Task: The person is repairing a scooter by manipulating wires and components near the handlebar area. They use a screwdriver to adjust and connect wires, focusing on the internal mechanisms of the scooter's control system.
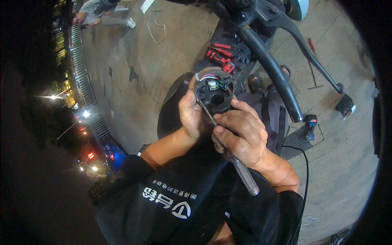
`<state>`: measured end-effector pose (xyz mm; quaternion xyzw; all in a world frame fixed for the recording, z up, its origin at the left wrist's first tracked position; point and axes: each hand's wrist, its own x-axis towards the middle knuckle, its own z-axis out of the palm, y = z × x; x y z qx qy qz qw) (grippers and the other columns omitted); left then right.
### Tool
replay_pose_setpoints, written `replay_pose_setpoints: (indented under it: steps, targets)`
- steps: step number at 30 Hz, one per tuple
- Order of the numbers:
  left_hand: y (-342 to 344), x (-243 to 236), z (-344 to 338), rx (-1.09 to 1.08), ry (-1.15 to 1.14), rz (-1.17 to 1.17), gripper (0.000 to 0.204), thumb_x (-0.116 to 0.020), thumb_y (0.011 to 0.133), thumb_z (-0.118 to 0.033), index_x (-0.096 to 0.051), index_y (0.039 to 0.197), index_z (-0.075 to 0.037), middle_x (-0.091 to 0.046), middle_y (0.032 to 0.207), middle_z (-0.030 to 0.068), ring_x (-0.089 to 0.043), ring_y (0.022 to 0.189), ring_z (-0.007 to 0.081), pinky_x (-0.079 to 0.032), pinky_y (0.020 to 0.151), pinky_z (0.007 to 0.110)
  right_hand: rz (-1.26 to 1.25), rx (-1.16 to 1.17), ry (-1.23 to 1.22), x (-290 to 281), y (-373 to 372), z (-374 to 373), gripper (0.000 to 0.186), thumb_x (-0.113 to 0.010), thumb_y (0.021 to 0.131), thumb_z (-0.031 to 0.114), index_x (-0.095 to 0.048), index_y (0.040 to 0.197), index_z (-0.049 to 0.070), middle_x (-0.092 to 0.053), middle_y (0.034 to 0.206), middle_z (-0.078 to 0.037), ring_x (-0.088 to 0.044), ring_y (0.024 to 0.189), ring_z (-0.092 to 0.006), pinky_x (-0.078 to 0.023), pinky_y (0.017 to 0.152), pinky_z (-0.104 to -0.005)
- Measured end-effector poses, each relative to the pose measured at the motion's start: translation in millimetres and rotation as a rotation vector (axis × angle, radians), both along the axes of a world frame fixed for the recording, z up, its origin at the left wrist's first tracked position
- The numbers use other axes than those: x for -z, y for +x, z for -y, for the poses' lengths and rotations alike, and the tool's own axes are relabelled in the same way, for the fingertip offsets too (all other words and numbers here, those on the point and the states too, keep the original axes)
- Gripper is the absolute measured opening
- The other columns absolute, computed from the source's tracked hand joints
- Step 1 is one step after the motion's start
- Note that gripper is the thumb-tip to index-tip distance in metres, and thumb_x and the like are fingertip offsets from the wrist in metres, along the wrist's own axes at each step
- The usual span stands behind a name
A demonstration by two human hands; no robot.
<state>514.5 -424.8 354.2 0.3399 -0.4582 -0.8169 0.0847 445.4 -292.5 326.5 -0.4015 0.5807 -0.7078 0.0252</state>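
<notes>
My left hand is curled around the side of a round black switch housing. Its open face is toward me, with a round hole low in it and red, white, blue and green wires above. In my right hand is a screwdriver with a clear handle that points down toward my shirt. Its shaft runs up to the left rim of the housing, and my right fingertips also rest by the housing's lower edge. Whether the tip touches a screw cannot be made out.
A black handlebar with a brake lever slants past on the right. Red-handled tools lie on a dark surface beyond the housing. On the paving are a cordless drill, a T-handle tool and a black box. Another person is far left.
</notes>
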Motion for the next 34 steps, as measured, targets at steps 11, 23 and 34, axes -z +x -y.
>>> replay_pose_setpoints:
  steps: [11, 23, 34]
  targets:
    - [-8.5, -0.8, -3.7, -0.033, -0.017, 0.077, 0.066, -0.044, 0.089, -0.048, -0.037, 0.136, -0.003, -0.057, 0.120, 0.0156, -0.063, 0.099, 0.0284, -0.054, 0.086, 0.039, 0.040, 0.082, 0.009, 0.2, 6.6, -1.5, 0.024, -0.077, 0.067, 0.006, -0.065, 0.087, 0.009, -0.069, 0.093, -0.011, -0.068, 0.084, -0.0236, -0.048, 0.092, -0.0510]
    - [-13.2, 5.8, -3.7, -0.022, 0.012, -0.082, 0.066, -0.034, 0.092, -0.067, -0.039, 0.130, -0.014, -0.061, 0.109, 0.0212, -0.064, 0.083, 0.0332, -0.056, 0.075, 0.042, 0.345, -0.075, 0.004, -2.3, -6.3, -9.0, 0.020, -0.076, 0.070, 0.001, -0.066, 0.087, 0.006, -0.071, 0.089, -0.012, -0.069, 0.085, -0.0250, -0.046, 0.091, -0.0431]
    - [-27.0, 3.6, -0.6, -0.094, 0.449, -0.179, 0.071, -0.037, 0.090, -0.068, -0.040, 0.136, -0.014, -0.055, 0.117, 0.0227, -0.064, 0.084, 0.0331, -0.054, 0.077, 0.044, 0.221, -0.064, -0.008, 2.0, -6.7, -8.7, 0.023, -0.079, 0.068, 0.004, -0.070, 0.088, 0.007, -0.072, 0.093, -0.012, -0.069, 0.085, -0.0234, -0.041, 0.099, -0.0434]
